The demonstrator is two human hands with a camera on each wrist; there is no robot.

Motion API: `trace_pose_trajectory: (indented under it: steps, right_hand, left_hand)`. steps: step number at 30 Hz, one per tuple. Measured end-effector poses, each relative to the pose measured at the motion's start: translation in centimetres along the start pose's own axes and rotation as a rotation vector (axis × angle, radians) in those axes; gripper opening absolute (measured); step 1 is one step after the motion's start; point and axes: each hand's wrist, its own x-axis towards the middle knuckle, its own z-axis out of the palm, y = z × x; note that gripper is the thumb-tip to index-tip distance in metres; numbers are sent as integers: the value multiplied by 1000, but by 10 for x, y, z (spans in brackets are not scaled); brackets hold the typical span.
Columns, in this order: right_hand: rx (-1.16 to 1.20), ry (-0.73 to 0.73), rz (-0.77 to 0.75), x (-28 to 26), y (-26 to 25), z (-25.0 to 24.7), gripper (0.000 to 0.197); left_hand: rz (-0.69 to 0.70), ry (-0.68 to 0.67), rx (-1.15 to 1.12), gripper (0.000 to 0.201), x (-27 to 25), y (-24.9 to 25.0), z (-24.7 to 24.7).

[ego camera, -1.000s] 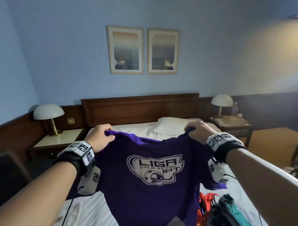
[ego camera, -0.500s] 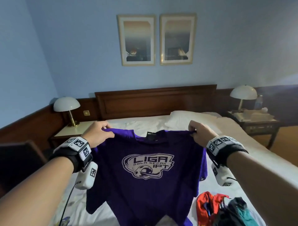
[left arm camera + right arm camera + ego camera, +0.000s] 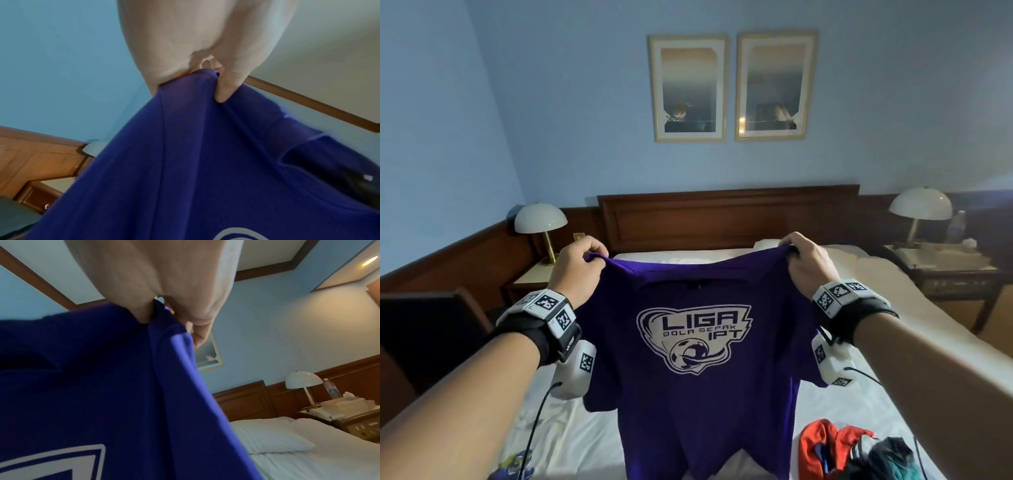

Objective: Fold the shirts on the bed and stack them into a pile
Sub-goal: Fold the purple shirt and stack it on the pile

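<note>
At centre left, the left hand (image 3: pixel 577 269) pinches one shoulder of the purple shirt (image 3: pixel 698 383); at centre right, the right hand (image 3: pixel 808 263) pinches the other, letting it hang flat above the bed (image 3: pixel 859 404), probably for laying down. Unfolded clothes (image 3: pixel 856 452) wait lower right.

This is a hotel-style bedroom, probably a guest room; a wide bed with white sheets (image 3: pixel 866 404) stands against a dark panelled wooden headboard (image 3: pixel 726 216); matching white dome-shaded brass lamps (image 3: pixel 541 222) (image 3: pixel 920 209) sit on bedside tables at either side; two gilt-framed prints (image 3: pixel 688 87) (image 3: pixel 775 85) hang on the pale blue wall; a clear plastic water bottle (image 3: pixel 331 388), a pale telephone (image 3: pixel 322 413) and what seems a tissue box (image 3: pixel 345 401) crowd the far table.
</note>
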Motion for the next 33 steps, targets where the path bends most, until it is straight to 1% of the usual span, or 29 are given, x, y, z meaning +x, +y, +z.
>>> trace_pose_trajectory:
  steps: [2,3,4,6,8,9,10,11,12,13,14,15,16,17,18,19,20,21,23,25,26,27,28,30,31,33]
  right_hand:
    - [-7,5,5,3,-10,0,25]
    - [-15,8,13,3,-17,-2,25]
    - [-27,8,18,4,-24,-3,23]
    - [-66,-4,4,5,-41,-4,17]
    - [-123,-7,-43,5,-60,-3,10]
    - [-160,-7,-70,5,-71,-1,15]
    - [-205,-12,-108,5,-83,3,26]
    - [-259,-28,-150,4,-95,8,34]
    - [-318,-52,-209,3,-107,14,37]
    - [-368,-81,-266,1,-120,21,36]
    - [-403,-107,-320,-2,-131,28,35]
    - [-426,-125,-362,-6,-140,36,34]
    - [-440,-141,-388,-9,-147,41,34]
    - [-445,-155,-400,-12,-150,44,33]
    - [-441,-168,-408,-15,-151,46,31]
    - [-433,-193,-408,-18,-149,46,30]
    - [-415,-233,-395,-22,-144,45,28]
    - [-405,-292,-355,-25,-135,45,24]
    - [-427,-437,-225,-32,-108,49,17]
    - [-525,-554,-77,-43,-76,56,12]
    - [-560,-585,-21,-48,-62,58,12]
    - [-560,-597,32,-52,-51,58,15]
    - [-527,-592,78,-54,-46,56,17]
    - [-427,-534,131,-52,-47,51,21]
    - [-382,-476,130,-48,-52,48,22]
    - [-293,-310,66,-40,-70,42,16]
  left_hand:
    - [-39,-12,-38,13,4,3,-5]
    - [-55,-41,-46,13,6,3,-9]
    - [-60,-74,-36,19,9,1,-14]
    - [-50,-110,56,27,15,-6,-24]
    - [-32,-123,190,24,21,-10,-30]
    - [-18,-149,228,21,22,-9,-29]
    - [12,-200,240,17,21,-4,-26]
    - [60,-281,228,22,16,2,-20]
    - [126,-386,170,37,10,9,-11]
    - [132,-506,63,55,2,17,0]
    - [90,-614,-88,67,-6,25,12]
    - [47,-696,-195,65,-14,31,26]
    - [62,-733,-253,50,-20,34,38]
    - [122,-704,-211,29,-22,36,46]
    - [179,-653,-168,21,-21,38,49]
    - [209,-617,-134,26,-16,35,50]
    - [233,-609,-122,27,-11,35,47]
    - [246,-620,-123,25,-6,35,42]
    - [266,-621,-70,11,7,33,29]
    - [280,-533,-20,27,17,35,15]
    - [281,-499,-32,32,23,35,10]
    - [278,-496,-26,33,28,34,5]
    - [284,-507,-3,30,30,34,2]
    - [266,-523,113,22,34,30,1]
    - [242,-520,194,21,33,27,0]
    - [200,-501,401,14,30,21,2]
